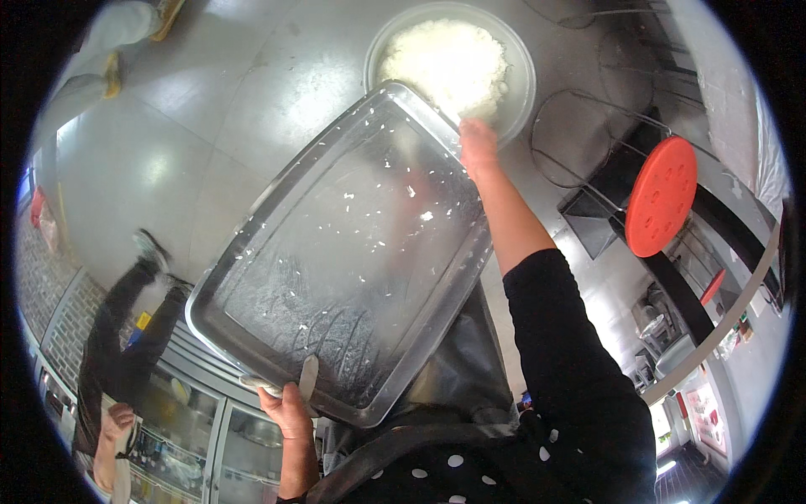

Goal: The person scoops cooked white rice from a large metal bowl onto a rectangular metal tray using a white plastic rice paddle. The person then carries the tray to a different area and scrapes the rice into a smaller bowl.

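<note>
A large rectangular metal tray is tilted in front of me, with white rice-like grains scattered over its inside. My left hand grips its near-left rim, the thumb over the edge. A pale flat strip of unclear kind, perhaps cloth, lies over the rim beside that thumb. On the far right rim, my right hand holds the tray; its fingers are partly hidden. Beyond that corner a wide round basin stands on the floor, heaped with what looks like cooked white rice. The tray's corner overlaps the basin in view.
To the right is a stool with a round red seat and metal legs. A person in dark trousers stands at left, near a glass-door cabinet. Another person's light trouser legs show at the upper left on the grey floor.
</note>
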{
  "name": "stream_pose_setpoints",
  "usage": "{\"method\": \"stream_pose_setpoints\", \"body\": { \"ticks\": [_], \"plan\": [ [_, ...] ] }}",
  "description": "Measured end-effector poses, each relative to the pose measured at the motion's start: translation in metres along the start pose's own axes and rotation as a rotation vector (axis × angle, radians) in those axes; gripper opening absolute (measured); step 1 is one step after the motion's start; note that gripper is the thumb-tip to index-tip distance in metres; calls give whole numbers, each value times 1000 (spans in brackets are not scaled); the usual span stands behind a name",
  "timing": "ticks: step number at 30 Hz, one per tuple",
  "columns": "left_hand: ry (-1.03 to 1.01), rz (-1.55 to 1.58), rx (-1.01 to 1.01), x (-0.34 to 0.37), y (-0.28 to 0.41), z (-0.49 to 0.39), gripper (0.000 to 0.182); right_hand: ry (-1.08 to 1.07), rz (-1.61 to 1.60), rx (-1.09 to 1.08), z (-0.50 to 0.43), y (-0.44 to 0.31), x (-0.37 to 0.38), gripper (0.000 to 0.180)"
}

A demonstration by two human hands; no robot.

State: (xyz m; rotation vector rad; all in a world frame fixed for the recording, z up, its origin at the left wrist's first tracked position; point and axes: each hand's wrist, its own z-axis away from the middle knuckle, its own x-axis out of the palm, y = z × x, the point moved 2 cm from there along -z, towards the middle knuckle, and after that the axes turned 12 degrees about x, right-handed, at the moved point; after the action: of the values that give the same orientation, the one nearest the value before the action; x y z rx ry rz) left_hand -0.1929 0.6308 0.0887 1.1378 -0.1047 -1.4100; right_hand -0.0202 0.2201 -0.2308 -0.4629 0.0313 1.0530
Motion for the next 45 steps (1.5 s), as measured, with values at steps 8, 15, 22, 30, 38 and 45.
{"method": "stream_pose_setpoints", "body": {
  "ticks": [8,15,22,30,38,45],
  "plan": [
    [6,7,-41,-1,-2,0,37,-27,100,-23,0,0,-19,14],
    [47,48,-121,-2,-7,4,41,-827,604,394,122,54,-66,12],
    [16,13,-180,1,2,1,46,-297,531,73,48,31,-92,16],
    [26,-45,-287,-2,1,-4,47,-138,1166,-284,92,12,-140,13],
    [-65,-96,-257,0,16,-7,32,-44,1892,-336,61,-31,-119,11],
    [-22,-72,-289,7,18,1,29,-164,1876,-557,40,-18,-123,10]
  ]
}}
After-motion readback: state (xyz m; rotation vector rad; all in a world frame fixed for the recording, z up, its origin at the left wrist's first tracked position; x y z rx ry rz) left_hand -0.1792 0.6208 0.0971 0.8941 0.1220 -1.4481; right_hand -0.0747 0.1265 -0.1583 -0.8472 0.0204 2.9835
